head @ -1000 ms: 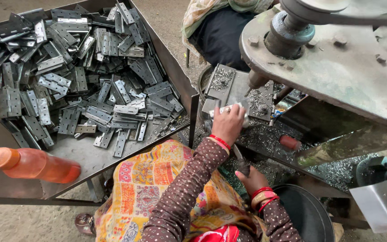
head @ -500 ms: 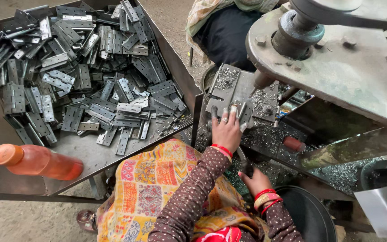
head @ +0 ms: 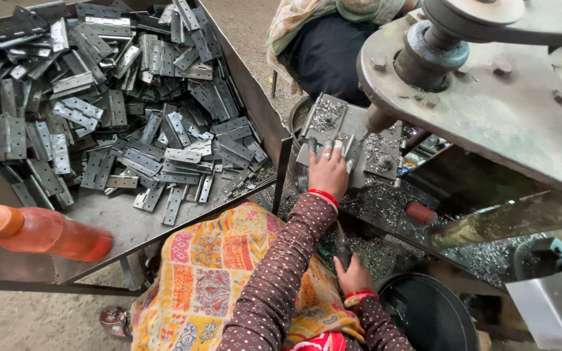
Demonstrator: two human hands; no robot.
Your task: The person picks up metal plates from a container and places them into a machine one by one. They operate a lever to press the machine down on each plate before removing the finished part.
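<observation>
Big metal tray (head: pixel 27 260) holds a heap of grey hinges (head: pixel 118 110) & an orange bottle (head: pixel 40 232) lying flat. Left hand (head: pixel 328 170), fingers spread, presses a hinge plate (head: pixel 349 140) on the machine bed amid swarf. Right hand (head: pixel 354 276) wraps a dark handle (head: pixel 341 244); grip partly hidden. Black bucket (head: pixel 427 315) cut off, contents unclear.

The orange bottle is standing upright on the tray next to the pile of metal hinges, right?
Not quite. In the head view the orange bottle lies on its side, not upright. It is on the tray, beside the pile of metal hinges.
</observation>
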